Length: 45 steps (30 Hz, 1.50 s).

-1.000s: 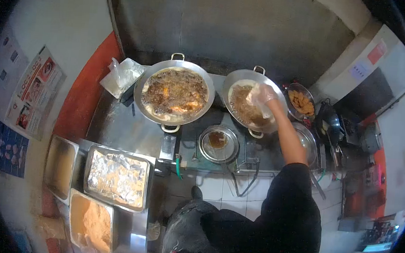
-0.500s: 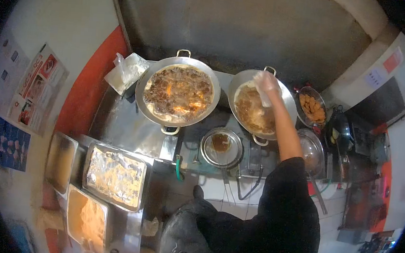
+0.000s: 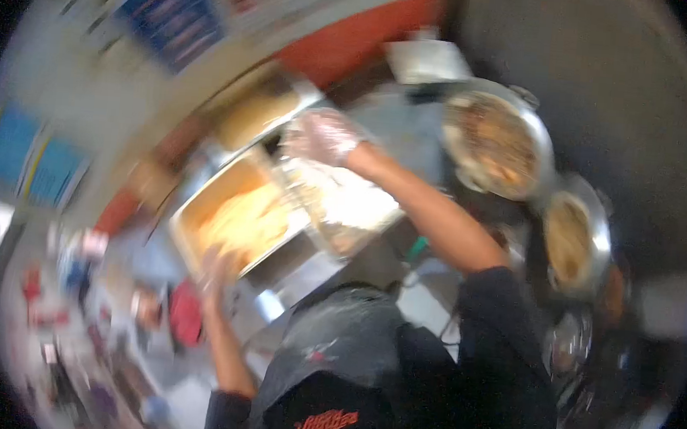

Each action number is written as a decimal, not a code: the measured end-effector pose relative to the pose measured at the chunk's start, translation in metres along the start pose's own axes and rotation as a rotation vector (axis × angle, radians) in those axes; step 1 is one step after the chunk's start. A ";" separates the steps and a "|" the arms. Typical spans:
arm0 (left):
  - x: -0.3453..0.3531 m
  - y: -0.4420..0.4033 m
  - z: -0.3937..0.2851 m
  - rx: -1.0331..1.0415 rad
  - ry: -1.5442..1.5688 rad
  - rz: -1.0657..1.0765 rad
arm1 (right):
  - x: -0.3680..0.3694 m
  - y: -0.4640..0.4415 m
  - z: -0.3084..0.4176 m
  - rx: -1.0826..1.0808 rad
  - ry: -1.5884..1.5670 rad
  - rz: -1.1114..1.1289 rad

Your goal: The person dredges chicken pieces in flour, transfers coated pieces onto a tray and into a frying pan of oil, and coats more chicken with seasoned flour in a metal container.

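My right hand (image 3: pixel 321 136), in a clear plastic glove, is over the far end of a metal tray (image 3: pixel 346 235) with whitish residue in it. Blur hides its fingers and anything in them. My left hand (image 3: pixel 214 273) is at the near edge of a deep metal pan (image 3: pixel 190 210) that contains pale orange, wet-looking food (image 3: pixel 246 219). Its fingers are smeared too, so I cannot tell if they grip anything. Beyond these stands another metal pan (image 3: pixel 254 119) with a yellowish-tan content.
A large wok (image 3: pixel 498 142) of frying food and a second wok (image 3: pixel 576 237) of oil stand on the stove at right. A white container (image 3: pixel 428 60) is beside the first. Posters (image 3: pixel 169 15) hang on the wall. A red round object (image 3: pixel 185 312) is at lower left.
My view has swung left from the stove to the metal trays. My right hand has moved from above the right wok to the trays, and my left hand has come into view.
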<state>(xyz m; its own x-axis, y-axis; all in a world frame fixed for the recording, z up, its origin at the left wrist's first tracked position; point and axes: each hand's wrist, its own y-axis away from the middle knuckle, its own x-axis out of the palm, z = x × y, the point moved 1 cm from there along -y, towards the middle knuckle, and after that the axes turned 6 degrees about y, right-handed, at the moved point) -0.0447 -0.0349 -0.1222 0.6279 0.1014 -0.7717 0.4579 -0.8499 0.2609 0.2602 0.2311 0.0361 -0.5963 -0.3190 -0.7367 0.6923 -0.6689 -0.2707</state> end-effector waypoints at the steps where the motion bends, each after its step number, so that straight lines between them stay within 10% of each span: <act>1: -0.002 -0.003 -0.001 -0.063 -0.007 0.029 | 0.019 -0.010 0.034 0.047 0.141 0.109; 10: -0.008 -0.041 -0.001 -0.291 0.169 0.316 | 0.252 -0.021 0.007 0.356 0.232 0.516; 22: 0.014 -0.093 -0.008 -0.511 0.949 0.205 | 0.258 -0.052 0.006 0.636 -0.038 0.463; 27: -0.025 -0.090 -0.007 -0.519 0.585 -0.004 | 0.257 -0.057 0.006 0.590 0.205 0.659; 29: 0.021 -0.116 0.050 -0.099 -0.363 0.407 | 0.272 -0.059 0.014 0.665 0.213 0.500; 30: 0.025 -0.112 0.048 -0.106 -0.363 0.406 | 0.278 -0.061 0.016 0.732 0.222 0.335; 33: 0.024 -0.095 0.024 -0.243 0.538 -0.100 | 0.319 -0.061 -0.022 0.684 -0.116 0.353; 39: -0.018 -0.092 -0.011 -0.432 1.112 -0.202 | 0.278 -0.055 -0.013 0.543 0.142 0.568; 42: -0.025 -0.086 -0.003 -0.498 0.431 -0.037 | 0.278 -0.054 -0.023 0.700 0.008 0.308; 45: 0.001 -0.075 -0.013 -0.354 0.669 -0.077 | 0.309 -0.065 -0.003 0.715 0.051 0.348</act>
<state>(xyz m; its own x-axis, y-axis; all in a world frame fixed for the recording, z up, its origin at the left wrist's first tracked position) -0.0708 0.0357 -0.1349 0.7819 0.5417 -0.3086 0.6199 -0.6226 0.4776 0.0321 0.1784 -0.1760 -0.3630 -0.5691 -0.7378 0.3967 -0.8109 0.4302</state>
